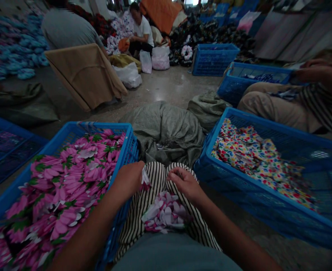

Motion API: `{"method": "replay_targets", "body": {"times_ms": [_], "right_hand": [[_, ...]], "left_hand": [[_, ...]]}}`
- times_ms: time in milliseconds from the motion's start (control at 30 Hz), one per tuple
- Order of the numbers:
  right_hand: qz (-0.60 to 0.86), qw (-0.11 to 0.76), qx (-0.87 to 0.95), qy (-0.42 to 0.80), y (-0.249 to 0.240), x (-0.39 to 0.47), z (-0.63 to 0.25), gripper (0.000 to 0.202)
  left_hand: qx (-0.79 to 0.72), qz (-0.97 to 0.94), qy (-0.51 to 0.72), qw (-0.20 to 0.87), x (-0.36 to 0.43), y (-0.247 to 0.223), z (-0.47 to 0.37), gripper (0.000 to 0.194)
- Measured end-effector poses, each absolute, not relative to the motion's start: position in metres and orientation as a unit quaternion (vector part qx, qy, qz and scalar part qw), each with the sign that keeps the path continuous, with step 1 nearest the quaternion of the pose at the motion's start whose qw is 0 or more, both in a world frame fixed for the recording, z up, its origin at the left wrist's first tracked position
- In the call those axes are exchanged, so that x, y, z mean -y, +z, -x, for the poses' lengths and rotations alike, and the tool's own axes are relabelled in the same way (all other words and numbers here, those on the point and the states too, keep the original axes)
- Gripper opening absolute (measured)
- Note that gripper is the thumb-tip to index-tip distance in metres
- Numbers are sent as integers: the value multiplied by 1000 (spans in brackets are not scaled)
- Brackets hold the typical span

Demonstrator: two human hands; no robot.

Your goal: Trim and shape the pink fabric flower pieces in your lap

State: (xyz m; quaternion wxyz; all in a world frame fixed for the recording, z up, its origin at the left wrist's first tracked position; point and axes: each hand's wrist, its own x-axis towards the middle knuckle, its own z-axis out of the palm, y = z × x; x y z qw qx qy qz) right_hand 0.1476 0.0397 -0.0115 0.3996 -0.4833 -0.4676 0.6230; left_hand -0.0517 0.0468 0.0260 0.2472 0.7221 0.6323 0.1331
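My left hand (130, 177) is closed on a small pink and white fabric piece (145, 180), which hangs by its fingertips over my striped lap. To its right, my right hand (184, 181) has its fingers curled, thumb near the forefinger; whatever is between them is too small to name. Below both hands a pile of pink and white petal-like pieces (166, 212) lies on the striped cloth (129, 226) over my legs. At the left a blue crate (130, 141) holds many pink pieces with green tops (75, 177).
A blue crate (256, 180) at the right holds colourful printed fabric pieces (247, 150). Grey-green sacks (166, 124) lie ahead of my knees. A person in striped clothing (284, 101) sits at the right; two more people sit farther off, beyond a cloth-covered chair (81, 71).
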Motion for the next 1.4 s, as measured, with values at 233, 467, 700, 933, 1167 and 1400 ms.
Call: {"method": "replay_targets", "body": {"times_ms": [233, 467, 700, 933, 1167, 1400], "right_hand": [[478, 386, 455, 645, -17, -41, -156, 21], [389, 423, 319, 753, -6, -43, -136, 30], [318, 407, 260, 816, 7, -40, -122, 32], [455, 499, 422, 605, 2, -39, -126, 14], [447, 473, 526, 549, 0, -30, -136, 13], [399, 459, 508, 609, 9, -35, -144, 26]], "left_hand": [[-591, -684, 148, 400, -62, 60, 107, 11], [-483, -313, 513, 637, -60, 55, 64, 20], [-413, -244, 590, 649, -46, 18, 6, 18], [-426, -297, 585, 623, -36, 16, -1, 29], [-490, -360, 522, 598, -37, 13, 4, 11], [-502, -443, 495, 553, -32, 22, 2, 10]]}}
